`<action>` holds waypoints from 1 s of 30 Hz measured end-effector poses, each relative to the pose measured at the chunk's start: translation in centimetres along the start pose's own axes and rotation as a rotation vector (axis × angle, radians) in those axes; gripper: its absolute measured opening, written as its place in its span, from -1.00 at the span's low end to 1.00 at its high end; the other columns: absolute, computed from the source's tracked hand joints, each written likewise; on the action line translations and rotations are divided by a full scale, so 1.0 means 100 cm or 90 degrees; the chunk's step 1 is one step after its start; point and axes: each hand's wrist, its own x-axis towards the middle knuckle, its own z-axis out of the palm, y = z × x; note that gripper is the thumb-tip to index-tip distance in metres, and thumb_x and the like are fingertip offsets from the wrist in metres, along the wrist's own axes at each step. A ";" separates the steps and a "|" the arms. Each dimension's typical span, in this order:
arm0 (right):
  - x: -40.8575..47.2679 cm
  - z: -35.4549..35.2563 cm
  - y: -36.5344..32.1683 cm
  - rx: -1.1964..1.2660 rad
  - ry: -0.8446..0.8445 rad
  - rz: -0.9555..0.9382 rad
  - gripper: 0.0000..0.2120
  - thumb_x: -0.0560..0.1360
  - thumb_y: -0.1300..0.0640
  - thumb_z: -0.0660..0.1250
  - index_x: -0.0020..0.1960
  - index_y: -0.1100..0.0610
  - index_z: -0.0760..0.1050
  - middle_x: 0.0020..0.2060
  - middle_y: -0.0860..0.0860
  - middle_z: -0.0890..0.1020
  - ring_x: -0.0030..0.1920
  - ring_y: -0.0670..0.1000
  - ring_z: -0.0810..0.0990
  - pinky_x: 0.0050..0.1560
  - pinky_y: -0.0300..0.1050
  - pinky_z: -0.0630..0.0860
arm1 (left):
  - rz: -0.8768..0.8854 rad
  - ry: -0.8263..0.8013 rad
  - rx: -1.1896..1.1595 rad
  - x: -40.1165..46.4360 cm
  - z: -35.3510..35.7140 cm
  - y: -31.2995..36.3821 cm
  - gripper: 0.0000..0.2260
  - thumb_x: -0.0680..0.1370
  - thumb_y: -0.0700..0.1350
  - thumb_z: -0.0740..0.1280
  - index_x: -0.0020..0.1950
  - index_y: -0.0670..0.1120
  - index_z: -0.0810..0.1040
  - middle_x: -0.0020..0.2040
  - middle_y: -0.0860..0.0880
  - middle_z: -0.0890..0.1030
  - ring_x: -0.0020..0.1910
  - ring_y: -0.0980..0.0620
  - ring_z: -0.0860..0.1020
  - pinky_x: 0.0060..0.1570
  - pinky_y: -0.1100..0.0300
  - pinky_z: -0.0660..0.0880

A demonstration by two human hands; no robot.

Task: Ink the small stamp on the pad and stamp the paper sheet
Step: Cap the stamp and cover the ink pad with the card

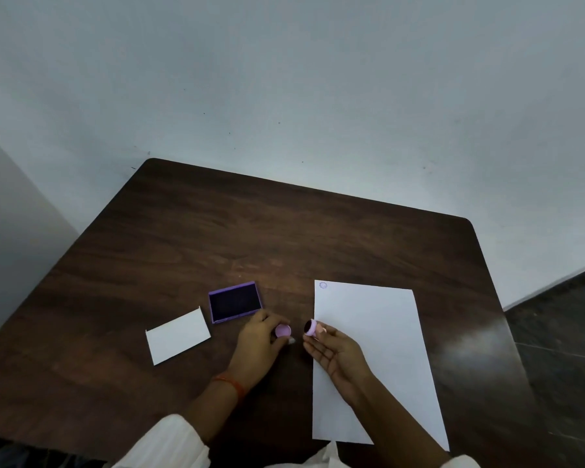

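Right hand (335, 352) pinches the small stamp (310, 327) beside the paper sheet (379, 349); left hand (260, 346) pinches its pink cap (282, 331), near the ink pad (235, 302).

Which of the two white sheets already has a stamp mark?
The large paper sheet under the right hand; a small circle marks its far corner. The small card looks blank.

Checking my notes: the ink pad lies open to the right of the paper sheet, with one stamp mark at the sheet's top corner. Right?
Not quite. The head view shows the ink pad open to the left of the paper sheet; the mark is correct.
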 end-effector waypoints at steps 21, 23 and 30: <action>-0.027 0.036 -0.012 -0.497 -0.018 -0.317 -0.80 0.39 0.16 0.45 0.00 0.14 0.60 -0.10 0.06 0.67 -0.21 -0.14 0.60 -0.28 -0.53 0.50 | -0.117 0.043 -0.348 -0.032 -0.031 0.019 -0.68 0.35 -0.27 0.46 0.05 -0.01 0.59 -0.02 0.03 0.67 -0.03 0.15 0.62 0.07 0.22 0.54; -0.028 0.035 -0.014 -0.497 -0.035 -0.308 -0.83 0.39 0.16 0.45 -0.03 0.13 0.60 -0.15 0.03 0.66 -0.22 -0.14 0.61 -0.30 -0.53 0.50 | -0.118 0.048 -0.358 -0.035 -0.032 0.020 -0.72 0.35 -0.26 0.47 0.01 0.00 0.60 -0.04 0.03 0.68 -0.06 0.16 0.63 0.04 0.23 0.55; -0.028 0.035 -0.013 -0.469 -0.050 -0.241 -0.83 0.39 0.12 0.45 -0.05 0.15 0.60 -0.10 0.14 0.69 -0.17 0.01 0.69 -0.09 -0.18 0.64 | -0.086 0.045 -0.351 -0.041 -0.035 0.023 -0.80 0.38 -0.19 0.45 -0.06 0.06 0.63 -0.11 0.09 0.68 -0.13 0.25 0.62 -0.08 0.36 0.54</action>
